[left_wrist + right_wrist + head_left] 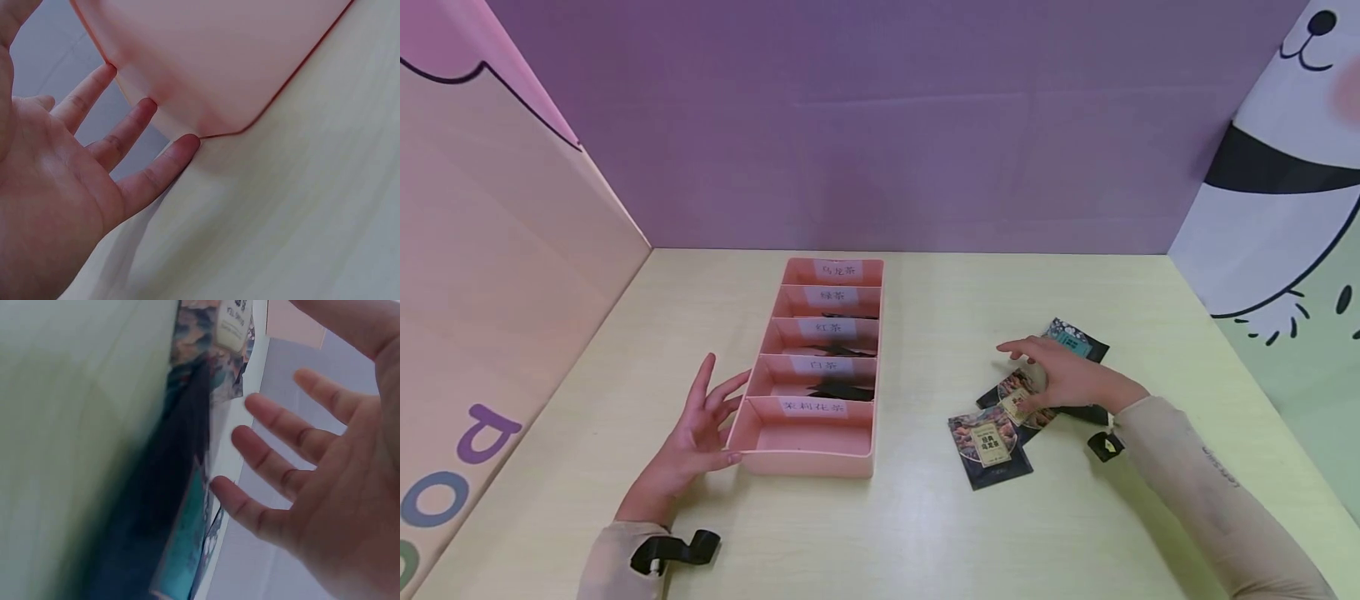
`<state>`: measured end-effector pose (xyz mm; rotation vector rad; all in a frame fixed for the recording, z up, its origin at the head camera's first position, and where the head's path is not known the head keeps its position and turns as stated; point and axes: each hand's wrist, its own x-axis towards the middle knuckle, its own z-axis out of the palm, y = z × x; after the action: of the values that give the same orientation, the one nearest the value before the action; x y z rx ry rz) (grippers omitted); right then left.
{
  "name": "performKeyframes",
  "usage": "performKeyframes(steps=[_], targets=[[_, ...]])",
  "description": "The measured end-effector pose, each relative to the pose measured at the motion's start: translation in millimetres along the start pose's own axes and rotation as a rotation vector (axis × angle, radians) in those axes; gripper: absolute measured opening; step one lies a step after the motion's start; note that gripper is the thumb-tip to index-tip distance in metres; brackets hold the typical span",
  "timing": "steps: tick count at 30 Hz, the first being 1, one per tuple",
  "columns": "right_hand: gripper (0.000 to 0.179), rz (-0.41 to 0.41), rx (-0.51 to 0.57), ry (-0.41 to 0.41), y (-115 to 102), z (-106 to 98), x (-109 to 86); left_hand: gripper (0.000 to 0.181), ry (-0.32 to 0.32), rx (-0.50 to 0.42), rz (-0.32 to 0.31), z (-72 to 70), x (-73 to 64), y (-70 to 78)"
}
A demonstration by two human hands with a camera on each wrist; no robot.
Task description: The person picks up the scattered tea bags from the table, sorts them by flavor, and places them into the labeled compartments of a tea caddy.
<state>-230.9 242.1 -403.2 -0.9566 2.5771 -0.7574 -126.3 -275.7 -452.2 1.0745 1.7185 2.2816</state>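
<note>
A pink divided box (801, 464) with paper labels in Chinese stands left of the table's middle. My left hand (700, 433) touches its left side with spread fingers; in the left wrist view, fingertips (187, 145) meet the pink wall (225, 69). My right hand (1071, 377) is over several dark tea sachets, fingers apart and nothing gripped. The nearest sachet (990, 447) has a cream label and lies flat, overlapping a similar sachet (1015, 398). Behind the hand lies a sachet with a teal label (1070, 337); the hand partly hides the pile.
Dark sachets (842, 390) lie in some middle compartments of the box; the nearest compartment (812, 435) shows bare pink walls. A purple panel (910, 167) rises at the table's back edge. Printed panels (512, 292) stand on both sides of the pale wooden table (917, 533).
</note>
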Motion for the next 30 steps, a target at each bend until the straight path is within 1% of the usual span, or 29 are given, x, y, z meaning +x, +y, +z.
performKeyframes(steps=[3, 5, 10, 12, 15, 19, 23, 26, 30], targets=[[0.089, 0.019, 0.029, -0.034, 1.2, 0.3, -0.9, 0.117, 0.007, 0.014, -0.01, 0.1, -0.5, 0.4], [0.089, 0.033, 0.043, -0.049, 1.8, 0.7, -1.0, 0.117, 0.014, 0.024, -0.02, 0.5, -1.0, 0.8], [0.087, 0.007, 0.033, -0.037, 4.9, 2.1, 3.2, 0.117, 0.029, 0.035, -0.036, 1.5, -1.9, 1.9], [0.086, -0.01, 0.028, -0.021, 6.6, 3.3, 6.0, 0.117, 0.031, 0.035, -0.038, 1.6, -2.1, 2.1], [0.086, -0.023, 0.06, 0.002, 7.0, 4.2, 10.5, 0.117, 0.032, 0.034, -0.039, 1.7, -1.8, 2.2], [0.091, -0.011, 0.133, 0.039, 3.8, 2.0, 16.7, 0.117, 0.042, 0.037, -0.048, 2.0, -1.6, 2.7], [0.096, 0.015, 0.175, 0.073, -0.3, -1.6, 22.4, 0.118, 0.054, 0.04, -0.061, 2.3, -2.1, 3.4], [0.096, 0.037, 0.228, 0.103, -3.3, -4.8, 25.9, 0.118, 0.054, 0.04, -0.063, 2.4, -2.2, 3.6], [0.09, 0.046, 0.287, 0.163, -6.2, -9.0, 30.8, 0.118, 0.057, 0.045, -0.066, 2.5, -2.5, 3.6]])
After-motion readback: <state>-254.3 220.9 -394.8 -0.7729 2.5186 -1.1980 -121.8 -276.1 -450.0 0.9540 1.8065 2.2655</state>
